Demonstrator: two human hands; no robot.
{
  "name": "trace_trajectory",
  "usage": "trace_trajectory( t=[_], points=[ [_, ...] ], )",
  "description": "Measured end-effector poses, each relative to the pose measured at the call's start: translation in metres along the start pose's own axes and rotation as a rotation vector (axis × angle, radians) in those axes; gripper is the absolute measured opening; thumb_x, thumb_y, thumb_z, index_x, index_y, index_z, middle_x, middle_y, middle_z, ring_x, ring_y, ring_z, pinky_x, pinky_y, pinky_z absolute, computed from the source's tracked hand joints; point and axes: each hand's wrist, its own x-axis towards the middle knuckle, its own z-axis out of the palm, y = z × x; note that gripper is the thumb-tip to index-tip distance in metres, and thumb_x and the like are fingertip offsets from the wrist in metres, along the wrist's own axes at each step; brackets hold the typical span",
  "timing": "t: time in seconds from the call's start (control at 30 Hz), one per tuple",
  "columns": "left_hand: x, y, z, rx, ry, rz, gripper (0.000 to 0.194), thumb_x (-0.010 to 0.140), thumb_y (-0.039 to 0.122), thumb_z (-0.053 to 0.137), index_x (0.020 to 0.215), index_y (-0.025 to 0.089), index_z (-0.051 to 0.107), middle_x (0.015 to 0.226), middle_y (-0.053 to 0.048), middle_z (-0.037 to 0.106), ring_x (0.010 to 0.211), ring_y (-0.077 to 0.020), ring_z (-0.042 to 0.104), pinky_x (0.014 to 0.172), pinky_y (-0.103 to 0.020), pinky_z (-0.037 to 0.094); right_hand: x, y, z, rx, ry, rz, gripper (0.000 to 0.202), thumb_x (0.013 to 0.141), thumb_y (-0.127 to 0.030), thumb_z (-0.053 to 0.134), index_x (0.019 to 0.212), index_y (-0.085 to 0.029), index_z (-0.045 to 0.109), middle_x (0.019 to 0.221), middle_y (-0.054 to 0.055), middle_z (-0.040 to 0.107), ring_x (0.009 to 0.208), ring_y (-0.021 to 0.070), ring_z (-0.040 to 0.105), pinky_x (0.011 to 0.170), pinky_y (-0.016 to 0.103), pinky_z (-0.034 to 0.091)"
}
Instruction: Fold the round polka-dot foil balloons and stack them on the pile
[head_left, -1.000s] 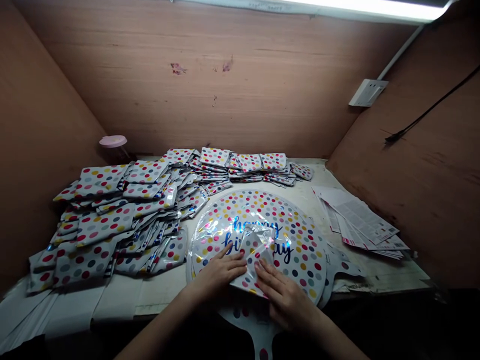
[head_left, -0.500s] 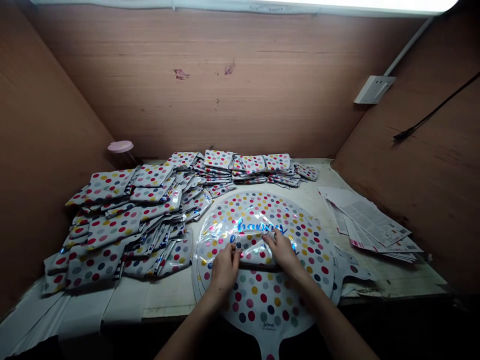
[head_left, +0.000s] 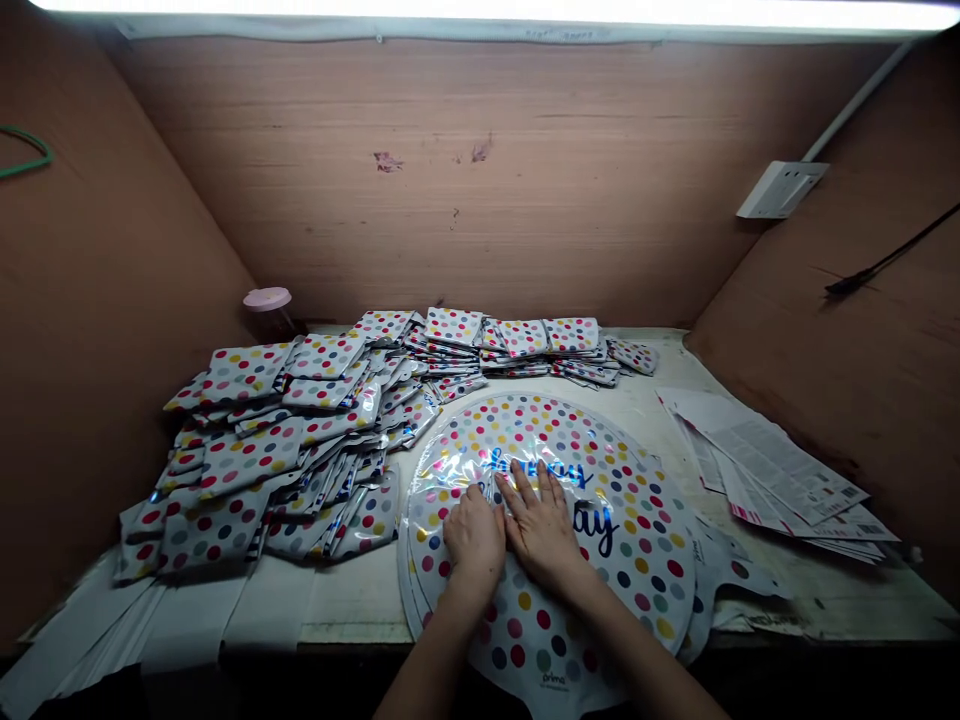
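A stack of round, flat foil balloons (head_left: 637, 540) with coloured dots and blue lettering lies at the table's front middle. On it, my right hand (head_left: 536, 515) lies flat with fingers spread, covering part of the lettering. My left hand (head_left: 476, 535) rests beside it with its fingers curled; what they hold, if anything, is hidden. The two hands nearly meet at the thumbs. To the left is a large heap of folded dotted foil packets (head_left: 251, 455). Further folded packets (head_left: 521, 338) stand in piles along the back.
Printed paper sheets (head_left: 772, 460) lie fanned out at the right. A jar with a pink lid (head_left: 268, 300) stands at the back left. White strips (head_left: 184, 620) hang over the front left edge. Wooden panels (head_left: 450, 200) enclose the table, with a white socket (head_left: 784, 190) at the right.
The folded packet that was between both hands is no longer visible. My right hand has opened flat onto the stack, and my left hand has curled beside it. The view has shifted slightly.
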Motion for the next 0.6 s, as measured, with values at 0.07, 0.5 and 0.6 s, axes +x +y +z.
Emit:
trace_trajectory(
  t=[0.07, 0.5, 0.6],
  points=[
    [0.003, -0.001, -0.001, -0.009, -0.02, 0.03, 0.025, 0.085, 0.028, 0.052, 0.1, 0.009, 0.061, 0.098, -0.018, 0.064, 0.099, -0.034, 0.06, 0.084, -0.044, 0.046, -0.001, 0.002, 0.001, 0.002, 0.034, -0.027, 0.06, 0.09, -0.029, 0.043, 0.147, -0.034, 0.026, 0.156, -0.001, 0.02, 0.142, 0.0345, 0.014, 0.11, 0.06, 0.02],
    [0.012, -0.027, 0.0, -0.566, -0.066, 0.079, 0.011, 0.092, 0.028, 0.043, 0.098, 0.019, 0.045, 0.091, -0.008, 0.065, 0.082, -0.0208, 0.065, 0.07, -0.03, 0.05, -0.034, 0.019, -0.024, 0.212, 0.273, -0.008, 0.058, 0.096, -0.034, 0.036, 0.15, -0.029, 0.017, 0.157, 0.005, 0.015, 0.142, 0.0346, 0.016, 0.107, 0.056, 0.033],
    [0.041, -0.035, -0.015, -0.797, -0.044, 0.114, 0.019, 0.091, 0.032, 0.048, 0.104, 0.02, 0.043, 0.098, -0.009, 0.066, 0.083, -0.0204, 0.067, 0.071, -0.031, 0.052, -0.065, 0.024, -0.022, 0.172, 0.228, -0.022, 0.059, 0.095, -0.033, 0.04, 0.15, -0.029, 0.019, 0.155, 0.005, 0.022, 0.139, 0.035, 0.026, 0.101, 0.05, 0.044]
  ],
)
